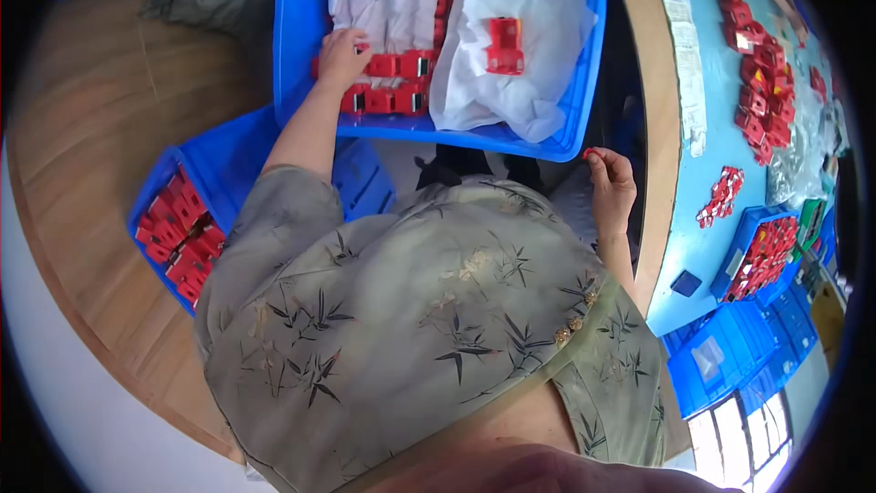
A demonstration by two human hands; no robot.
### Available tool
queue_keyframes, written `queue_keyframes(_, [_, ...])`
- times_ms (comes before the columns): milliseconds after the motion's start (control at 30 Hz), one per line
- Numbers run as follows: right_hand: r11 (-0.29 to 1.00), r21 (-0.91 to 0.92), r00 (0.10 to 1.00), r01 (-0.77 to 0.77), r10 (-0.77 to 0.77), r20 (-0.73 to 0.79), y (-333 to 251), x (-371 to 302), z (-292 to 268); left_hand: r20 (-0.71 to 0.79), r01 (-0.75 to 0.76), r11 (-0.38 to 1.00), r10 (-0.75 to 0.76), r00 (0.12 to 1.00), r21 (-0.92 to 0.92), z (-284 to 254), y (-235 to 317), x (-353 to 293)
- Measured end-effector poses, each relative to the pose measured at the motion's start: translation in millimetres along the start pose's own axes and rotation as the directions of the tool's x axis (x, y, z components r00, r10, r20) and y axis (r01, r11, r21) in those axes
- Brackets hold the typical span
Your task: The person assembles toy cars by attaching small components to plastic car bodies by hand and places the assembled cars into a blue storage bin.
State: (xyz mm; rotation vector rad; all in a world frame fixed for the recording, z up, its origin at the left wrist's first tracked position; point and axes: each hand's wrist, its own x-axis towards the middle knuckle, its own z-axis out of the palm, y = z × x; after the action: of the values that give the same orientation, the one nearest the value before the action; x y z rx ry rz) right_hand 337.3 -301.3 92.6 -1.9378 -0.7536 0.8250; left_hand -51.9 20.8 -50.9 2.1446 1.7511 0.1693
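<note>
A large blue bin [595, 64] in front of me holds rows of red plastic parts [392, 100] with layers of white wrapping sheet [511, 0] among them. One red part [505, 46] lies alone on the right-hand sheet. My left hand [341, 62] reaches into the bin's left side, its fingers curled round a red part at the end of a row, which they partly hide. Outside the bin's near right corner, my right hand [615, 187] pinches a small red piece [591, 153] between thumb and fingertips.
At right, a light-blue worktable [698, 210] carries a line of red parts [762, 82], a pile of small red pieces [721, 196] and a filled blue crate [762, 256]. Another blue bin [164, 169] with red parts sits low at left. Someone else's arm [785, 0] shows at far right.
</note>
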Motion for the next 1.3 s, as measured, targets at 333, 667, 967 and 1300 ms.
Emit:
queue_keyframes(333, [0.980, 0.012, 0.978, -0.200, 0.200, 0.053, -23.0, -6.0, 35.5, 0.564, -0.562, 0.823, 0.430, 0.705, 0.076, 0.5, 0.4, -52.3])
queue_keyframes(667, [0.982, 0.006, 0.982, -0.189, 0.189, 0.026, -34.9, -21.1, 31.6, 0.585, -0.586, 0.807, 0.442, 0.680, 0.071, 4.2, 15.6, -40.1])
queue_keyframes(967, [0.996, -0.086, 0.999, -0.024, 0.027, 0.025, -60.4, 0.5, 41.6, 0.474, -0.084, 0.934, 0.252, 0.844, -0.347, -53.9, 21.0, -62.9])
queue_keyframes(1300, [0.905, 0.037, 0.890, 0.424, -0.424, 0.169, -148.9, 11.7, 97.8, 0.301, 0.768, -0.503, 0.719, 0.627, -0.397, -107.3, 147.6, -123.3])
